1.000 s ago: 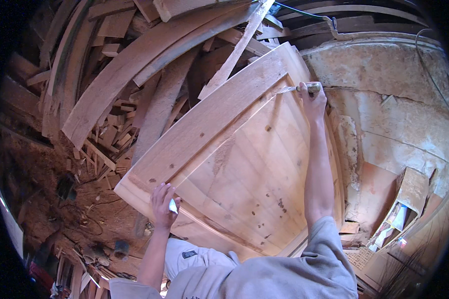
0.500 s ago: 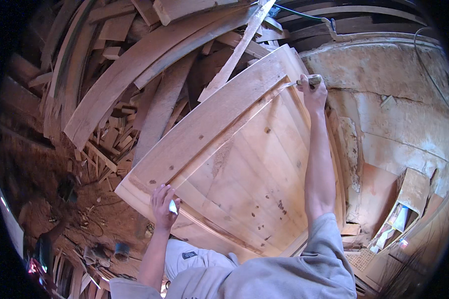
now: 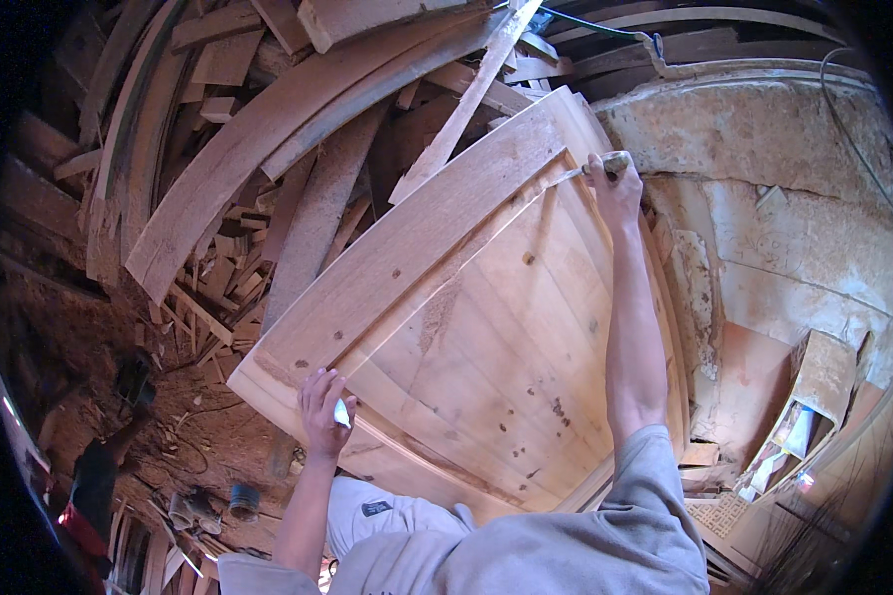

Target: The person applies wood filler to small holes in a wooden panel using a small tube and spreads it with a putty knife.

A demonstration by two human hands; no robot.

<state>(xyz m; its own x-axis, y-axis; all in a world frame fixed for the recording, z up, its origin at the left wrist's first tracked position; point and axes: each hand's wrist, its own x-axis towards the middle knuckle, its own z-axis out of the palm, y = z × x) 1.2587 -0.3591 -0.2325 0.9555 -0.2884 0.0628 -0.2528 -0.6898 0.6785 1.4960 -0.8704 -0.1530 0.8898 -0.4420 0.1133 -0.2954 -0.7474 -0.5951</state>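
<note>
A large pale wooden panel point(image 3: 511, 347) with a raised frame and dark knots lies before me. My right hand point(image 3: 617, 190) grips the stubby handle of a chisel-like hand tool point(image 3: 614, 162) at the panel's far corner. Its narrow blade points left, along the inner edge of the far frame board point(image 3: 442, 228). My left hand point(image 3: 321, 405) rests at the panel's near left corner, fingers curled around a small white object point(image 3: 342, 414). Most of that object is hidden in the palm, so its kind cannot be told.
Curved planks point(image 3: 268, 164) and offcuts point(image 3: 230, 266) are heaped beyond the panel and to the left. A worn, cracked slab point(image 3: 794, 228) stands at the right, with an open narrow box point(image 3: 804, 421) below it. Small cans point(image 3: 243, 501) sit on the brown ground at lower left.
My right hand and the tool have shifted slightly left and toward me along the frame's inner edge. My left hand keeps its place. A dark and red shape at lower left shows more.
</note>
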